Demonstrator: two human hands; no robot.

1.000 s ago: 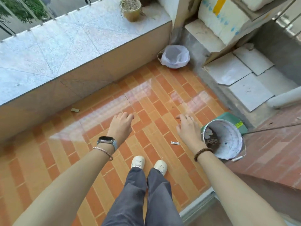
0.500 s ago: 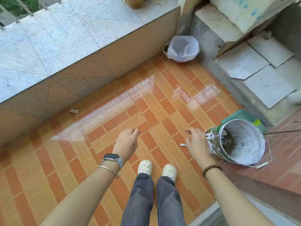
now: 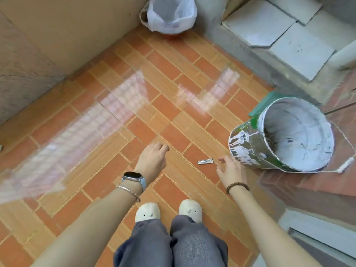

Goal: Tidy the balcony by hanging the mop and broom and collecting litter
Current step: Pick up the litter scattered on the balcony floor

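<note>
A small silvery wrapper (image 3: pixel 205 161) lies flat on the orange tiled floor (image 3: pixel 119 105), just in front of my feet. My right hand (image 3: pixel 230 168) hovers low beside it, fingers apart and empty, its fingertips a short way right of the wrapper. My left hand (image 3: pixel 153 158) hangs to the wrapper's left, fingers loosely curled, holding nothing. A bin lined with a white plastic bag (image 3: pixel 171 13) stands in the far corner against the wall. At the left edge a second scrap of litter (image 3: pixel 0 147) barely shows. No mop or broom is in view.
A paint-stained bucket (image 3: pixel 248 149) with a wire handle sits tilted at the right on a raised red-tiled step, over a green lid (image 3: pixel 264 103). Loose white tiles (image 3: pixel 279 35) lie on the concrete ledge behind it. A low tan wall (image 3: pixel 57 35) bounds the left.
The view has dropped closer to the floor and swung right. Both hands have lowered, and my right hand has moved from over the wrapper to just beside it.
</note>
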